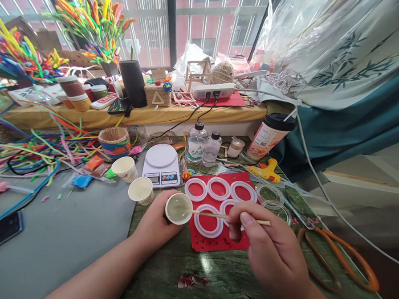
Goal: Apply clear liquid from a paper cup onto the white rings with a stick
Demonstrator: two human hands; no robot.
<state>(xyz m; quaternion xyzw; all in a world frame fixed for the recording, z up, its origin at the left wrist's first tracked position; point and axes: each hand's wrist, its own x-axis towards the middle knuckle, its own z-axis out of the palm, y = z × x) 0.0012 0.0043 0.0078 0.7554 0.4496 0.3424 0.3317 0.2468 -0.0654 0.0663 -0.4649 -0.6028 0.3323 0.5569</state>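
Observation:
My left hand (pixel 163 218) is wrapped round a paper cup (pixel 178 209) that holds a clear, pale liquid. Between the thumb and fingers of my right hand (pixel 267 239) is a thin wooden stick (pixel 211 215), its far tip at the cup's right rim. Just beyond lies a red sheet (pixel 204 244) bearing several white ring-shaped silicone molds (pixel 219 188); my right hand partly covers the nearer right ones. Two more paper cups (pixel 140 191) stand left of the held cup, and a white digital scale (pixel 161 165) sits behind it.
Two clear bottles with black caps (pixel 211 149) stand behind the red sheet. On the right are a yellow glue gun (pixel 265 171), clear rings (pixel 271 197), orange-handled scissors (pixel 348 257) and a lidded drink cup (pixel 270 134). A phone (pixel 5 230) lies far left.

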